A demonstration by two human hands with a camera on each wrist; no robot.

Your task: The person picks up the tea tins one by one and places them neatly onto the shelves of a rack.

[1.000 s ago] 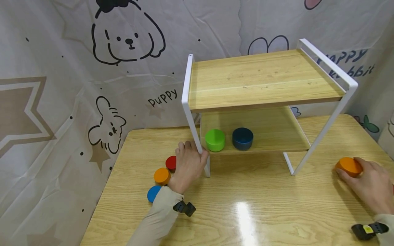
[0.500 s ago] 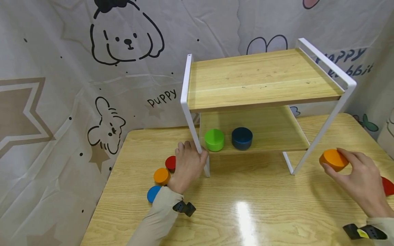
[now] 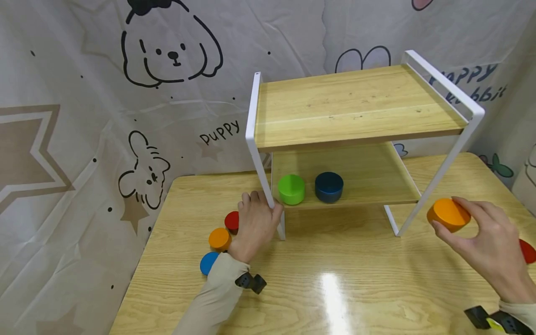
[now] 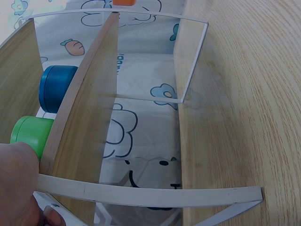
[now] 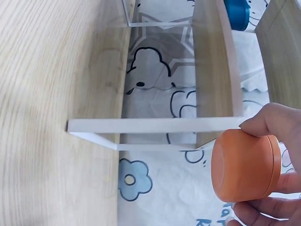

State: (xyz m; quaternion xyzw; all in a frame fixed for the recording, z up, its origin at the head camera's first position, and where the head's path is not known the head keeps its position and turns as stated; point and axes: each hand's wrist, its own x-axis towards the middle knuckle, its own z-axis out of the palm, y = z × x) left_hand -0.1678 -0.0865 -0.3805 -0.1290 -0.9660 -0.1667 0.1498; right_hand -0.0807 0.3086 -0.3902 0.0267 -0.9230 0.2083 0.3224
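Observation:
My right hand pinches a small round orange tin between thumb and fingers, above the table and right of the shelf. A seam runs round the orange tin near its rim in the right wrist view. My left hand grips the front left white leg of the two-tier wooden shelf, at lower-board height. On the lower board stand a green tin, close beside the left hand, and a dark blue tin to its right.
Left of the left hand, a red round piece, an orange one and a blue one sit on the table, partly hidden by the arm. Another red piece lies behind the right hand. A printed curtain hangs behind.
My right hand has lifted the orange tin off the table and carried it left towards the shelf, uncovering more of the red piece. The left hand keeps its place on the leg.

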